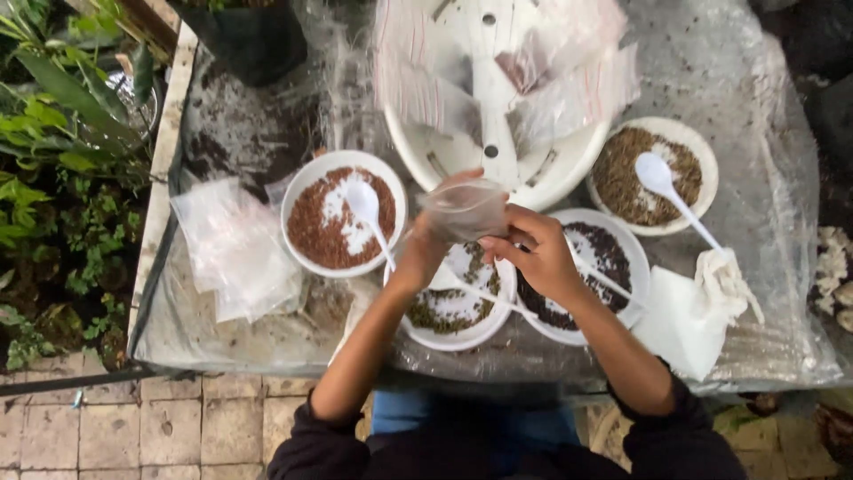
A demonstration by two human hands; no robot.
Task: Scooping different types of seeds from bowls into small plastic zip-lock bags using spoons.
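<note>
Mid-bagging: small clear plastic pouch [466, 209] pinched open between left hand [425, 251] and right hand [536, 252], fingers closed on its rim, above white bowl of greenish seeds [451, 313]. Likely next: freeing one hand for white plastic spoon [487, 297].

Both hands meet over the middle of the plastic-covered table [764, 178], holding a small clear plastic bag [466, 209] between them. The left hand [425, 249] grips its near side; the right hand [533, 253] pinches its edge with the fingertips. Right under them sits a white bowl of greenish seeds [444, 311], with a bowl of dark seeds [604, 258] touching it on the right. A bowl of reddish-brown seeds [342, 213] with a white spoon [366, 209] stands to the left. The bag looks empty, though it is blurred.
</note>
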